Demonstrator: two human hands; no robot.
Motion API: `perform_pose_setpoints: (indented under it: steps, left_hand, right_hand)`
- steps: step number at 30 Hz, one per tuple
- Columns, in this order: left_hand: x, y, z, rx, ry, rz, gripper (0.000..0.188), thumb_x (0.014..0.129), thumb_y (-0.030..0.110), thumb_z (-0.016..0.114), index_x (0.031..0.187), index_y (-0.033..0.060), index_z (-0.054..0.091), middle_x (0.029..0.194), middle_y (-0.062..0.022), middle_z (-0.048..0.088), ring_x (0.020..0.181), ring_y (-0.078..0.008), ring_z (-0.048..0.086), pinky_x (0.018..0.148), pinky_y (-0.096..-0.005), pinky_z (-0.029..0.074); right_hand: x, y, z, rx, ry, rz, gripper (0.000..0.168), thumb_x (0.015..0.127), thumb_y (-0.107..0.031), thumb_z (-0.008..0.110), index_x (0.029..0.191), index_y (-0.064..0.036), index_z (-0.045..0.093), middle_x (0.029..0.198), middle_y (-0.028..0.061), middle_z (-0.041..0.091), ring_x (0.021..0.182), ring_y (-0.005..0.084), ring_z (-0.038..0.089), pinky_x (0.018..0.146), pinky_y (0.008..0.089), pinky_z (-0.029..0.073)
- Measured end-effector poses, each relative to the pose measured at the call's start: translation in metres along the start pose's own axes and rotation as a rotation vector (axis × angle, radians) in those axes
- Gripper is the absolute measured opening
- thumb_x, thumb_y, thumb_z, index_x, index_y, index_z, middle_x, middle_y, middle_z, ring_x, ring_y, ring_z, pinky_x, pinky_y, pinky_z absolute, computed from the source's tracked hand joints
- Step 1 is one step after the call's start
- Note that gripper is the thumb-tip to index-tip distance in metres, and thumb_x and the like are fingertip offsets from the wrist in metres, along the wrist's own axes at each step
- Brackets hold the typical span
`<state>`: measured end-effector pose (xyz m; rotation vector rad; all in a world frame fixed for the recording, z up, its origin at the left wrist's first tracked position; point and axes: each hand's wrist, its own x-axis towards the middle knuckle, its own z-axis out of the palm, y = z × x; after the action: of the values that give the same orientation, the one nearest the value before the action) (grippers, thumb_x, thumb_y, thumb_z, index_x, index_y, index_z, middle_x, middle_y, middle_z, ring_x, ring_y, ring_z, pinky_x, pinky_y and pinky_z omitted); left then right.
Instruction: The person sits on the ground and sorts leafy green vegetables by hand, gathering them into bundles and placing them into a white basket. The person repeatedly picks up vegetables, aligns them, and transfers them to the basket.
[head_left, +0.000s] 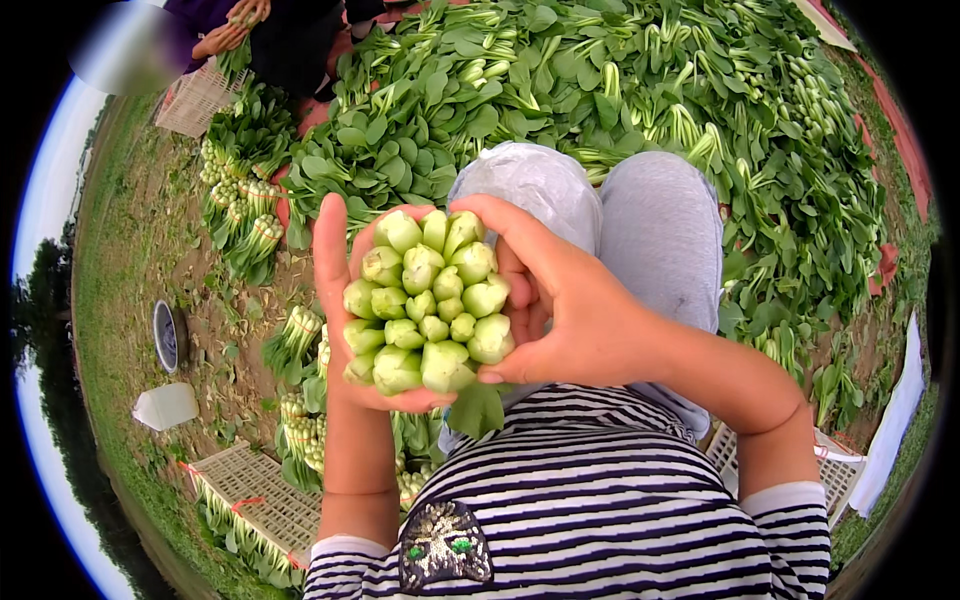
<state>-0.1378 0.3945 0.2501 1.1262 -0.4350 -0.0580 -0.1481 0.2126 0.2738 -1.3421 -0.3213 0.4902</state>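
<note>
Between my two hands is a bunch of bok choy (431, 304), its pale green stem ends turned up towards me. My left hand (341, 300) wraps around the left side and underside, with the thumb pointing up and away. Curved around the right side is my right hand (570, 300), its thumb at the near edge and index finger at the far edge. A green leaf (478, 411) shows below the bunch near my shirt. Most of the leaves are hidden behind the stems and my hands.
Loose bok choy (570, 67) covers a red sheet beyond my knees (660, 217). Tied bunches (259, 236) lie on the ground to the left. A plastic crate (255, 487), jug (166, 406) and basin (166, 337) stand leftward. At top left, another person's hands (229, 34) hold greens.
</note>
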Motion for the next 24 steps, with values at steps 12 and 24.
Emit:
perform_pose_setpoints:
  steps: [12, 24]
  left_hand:
    - [0.022, -0.017, -0.021, 0.91, -0.237, 0.559, 0.104, 0.059, 0.025, 0.083, 0.139, 0.0028, 0.02, 0.125, -0.0249, 0.043, 0.109, -0.039, 0.049, 0.088, -0.0458, 0.045]
    - [0.051, -0.039, 0.017, 0.846, -0.281, 0.134, 0.115, 0.052, 0.02, 0.081, 0.142, -0.0012, 0.012, 0.126, -0.0201, 0.045, 0.111, -0.0343, 0.052, 0.093, -0.0404, 0.043]
  right_hand:
    - [0.031, -0.008, -0.041, -0.638, -0.119, -0.208, 0.069, 0.069, -0.007, 0.071, 0.128, -0.012, 0.034, 0.11, 0.0148, 0.051, 0.093, 0.028, 0.057, 0.075, 0.0337, 0.05]
    - [-0.003, -0.017, -0.115, -0.841, -0.032, -0.143, 0.091, 0.064, -0.036, 0.077, 0.14, -0.013, 0.031, 0.118, 0.0132, 0.05, 0.106, 0.0262, 0.052, 0.08, 0.0375, 0.047]
